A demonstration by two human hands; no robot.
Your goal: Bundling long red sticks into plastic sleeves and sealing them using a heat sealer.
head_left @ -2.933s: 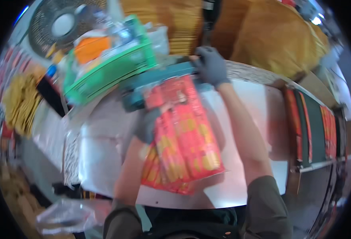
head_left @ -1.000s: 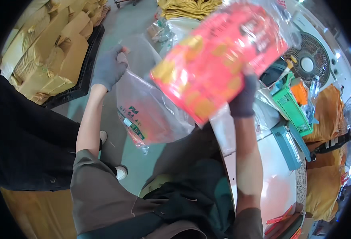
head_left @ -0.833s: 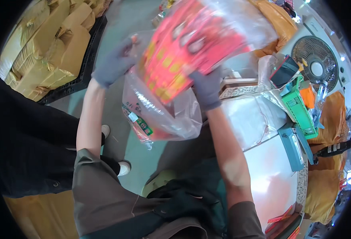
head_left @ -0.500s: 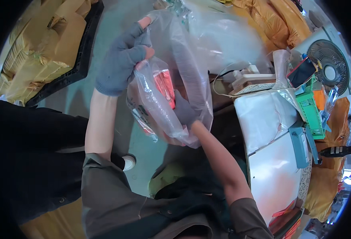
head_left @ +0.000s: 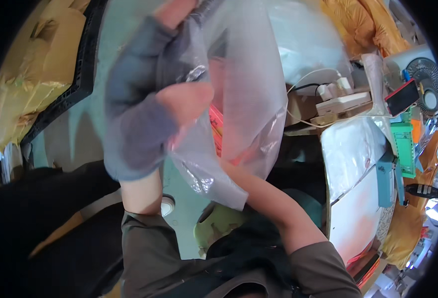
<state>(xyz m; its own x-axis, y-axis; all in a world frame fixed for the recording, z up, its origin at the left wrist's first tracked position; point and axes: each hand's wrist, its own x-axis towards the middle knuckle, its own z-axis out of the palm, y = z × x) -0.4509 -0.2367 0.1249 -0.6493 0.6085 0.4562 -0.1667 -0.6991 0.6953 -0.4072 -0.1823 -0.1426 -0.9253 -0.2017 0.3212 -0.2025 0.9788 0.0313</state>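
Observation:
My left hand (head_left: 147, 107), in a grey glove with bare fingertips, grips the rim of a large clear plastic bag (head_left: 251, 74). It is close to the camera and smeared by motion. Red packets (head_left: 216, 130) show inside the bag, below its opening. My right forearm (head_left: 263, 191) reaches in through the mouth of the bag. The right hand itself is hidden behind the film, so its fingers and anything in them cannot be made out.
On the right, a white worktable (head_left: 355, 213) carries a power strip (head_left: 343, 102), a phone (head_left: 401, 97), a green basket (head_left: 403, 149) and a teal box (head_left: 386, 184). A fan (head_left: 427, 94) stands beyond. Wrapped brown sacks (head_left: 40, 69) lie on a black pallet (head_left: 82, 74) at left.
My left hand has come nearer the camera and lower, drawing the bag's rim with it. The right hand, partly visible through the opening before, is now hidden deeper in the bag.

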